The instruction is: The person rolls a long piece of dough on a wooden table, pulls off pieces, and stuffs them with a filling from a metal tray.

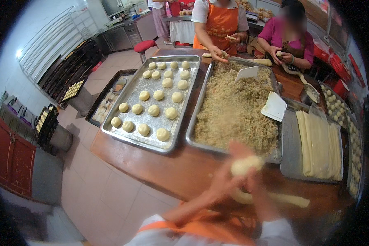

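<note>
Near the front of the wooden table, my left hand (226,172) and my right hand (253,180) are cupped round a pale dough ball (246,164), both blurred by motion. Below them lies a long strip of dough (287,199) on the table. Just beyond my hands is a metal tray (189,136) of crumbly filling (225,102), with two white scrapers (245,73) (273,107) resting in it. To the left, a tray (110,121) holds several rows of round dough pieces (153,110).
Two co-workers (215,26) (287,45) work across the table (127,162). At right are a tray (293,171) of folded dough sheets (315,145) and trays of small balls (336,104). A dark pan (91,112) sits left; a red stool (144,46) and racks (69,65) stand behind.
</note>
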